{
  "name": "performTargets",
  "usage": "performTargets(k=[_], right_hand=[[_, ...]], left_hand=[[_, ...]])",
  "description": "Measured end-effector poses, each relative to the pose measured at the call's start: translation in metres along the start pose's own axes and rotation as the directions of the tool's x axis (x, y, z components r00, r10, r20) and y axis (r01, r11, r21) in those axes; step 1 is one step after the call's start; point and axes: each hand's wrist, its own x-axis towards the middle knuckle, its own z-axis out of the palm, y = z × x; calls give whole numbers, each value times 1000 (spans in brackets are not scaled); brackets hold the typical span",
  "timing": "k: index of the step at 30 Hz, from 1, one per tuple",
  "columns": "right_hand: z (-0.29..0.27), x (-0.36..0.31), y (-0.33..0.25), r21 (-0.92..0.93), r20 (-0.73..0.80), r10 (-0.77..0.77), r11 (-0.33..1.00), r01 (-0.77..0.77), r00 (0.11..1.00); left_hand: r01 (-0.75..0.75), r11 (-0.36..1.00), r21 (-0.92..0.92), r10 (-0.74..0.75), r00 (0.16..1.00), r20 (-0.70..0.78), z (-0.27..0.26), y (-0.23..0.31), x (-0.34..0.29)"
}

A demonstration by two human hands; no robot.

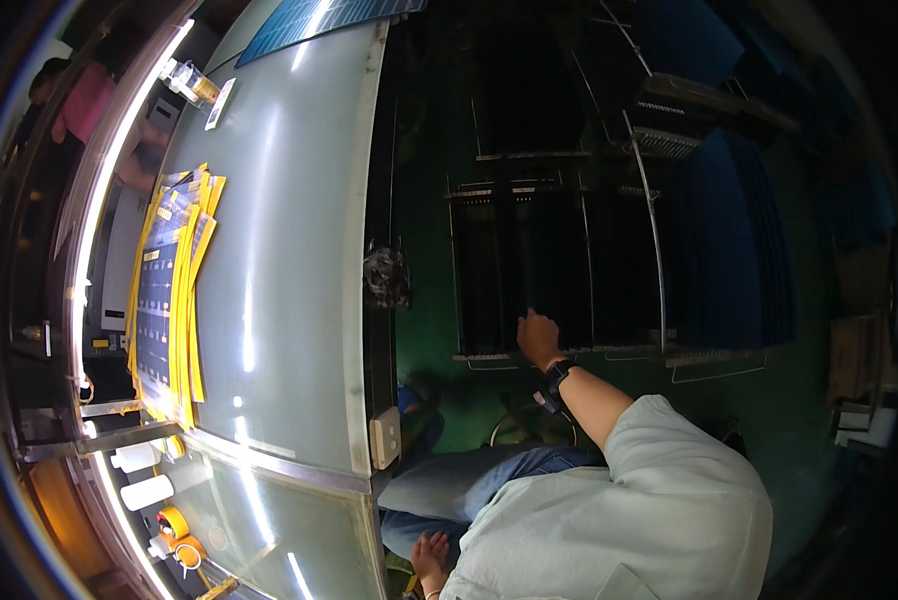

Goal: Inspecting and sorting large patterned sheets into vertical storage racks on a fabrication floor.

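Holds right hand (539, 337) at near end of dark rack (484, 356); too dim to tell whether clamped on anything.

Racks (666, 143) and a long workbench (309, 230) show a factory workshop.

Shirt (659, 515): pale grey-green, loose, lower right of frame | sleeve (654, 432): short, plain | wristband (558, 376): dark, right of centre | trousers (534, 470): blue denim, lower centre | right hand (540, 338), left hand (430, 557): ungloved

Right hand (539, 338) outstretched, left hand (431, 556) low
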Motion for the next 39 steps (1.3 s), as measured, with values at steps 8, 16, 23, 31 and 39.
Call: performTargets(k=[8, 16, 23, 31, 39], right_hand=[[1, 18, -2, 1, -14, -19, 1000, 19, 1000], [1, 54, 1, 36, 210, -21, 999, 14, 977], [12, 94, 69, 8, 108, 217, 976, -219, 970], [77, 106, 109, -48, 198, 331, 943, -328, 923], [60, 127, 122, -175, 294, 357, 932, -317, 887]], left_hand=[[11, 999, -50, -13, 999, -33, 0, -1, 2], [9, 1000, -22, -10, 1000, -26, -3, 0, 2], [44, 999, 23, -41, 991, -125, -11, -18, 11], [125, 991, -43, -132, 966, -221, -92, -64, 48], [182, 973, 142, -131, 942, -308, -1, -22, -19]])
